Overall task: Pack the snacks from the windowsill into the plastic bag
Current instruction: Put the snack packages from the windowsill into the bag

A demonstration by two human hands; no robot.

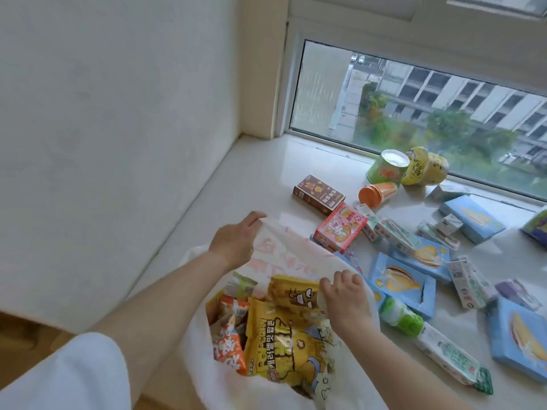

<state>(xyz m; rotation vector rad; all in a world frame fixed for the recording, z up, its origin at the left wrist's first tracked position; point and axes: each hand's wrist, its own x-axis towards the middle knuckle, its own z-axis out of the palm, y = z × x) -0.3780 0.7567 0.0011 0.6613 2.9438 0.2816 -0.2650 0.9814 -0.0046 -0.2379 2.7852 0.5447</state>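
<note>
A white plastic bag [284, 250] with red print lies open at the near edge of the windowsill [260, 179]. My left hand [236, 241] grips the bag's far rim and lifts it. My right hand [346, 297] pinches the near right rim. Inside the bag are yellow popcorn packets [284, 338] and an orange snack packet [231, 329]. On the sill to the right lie a pink box [340, 227], a brown box [319, 194], several blue boxes [405, 284], and a green-capped tube [399, 316].
Near the window glass [414, 113] lie a green cup [387, 167], a yellow cup [423, 168] and an orange cup [377, 193] on their sides. Small white-green packs [467, 282] are scattered among the boxes. A white wall [118, 113] bounds the sill on the left.
</note>
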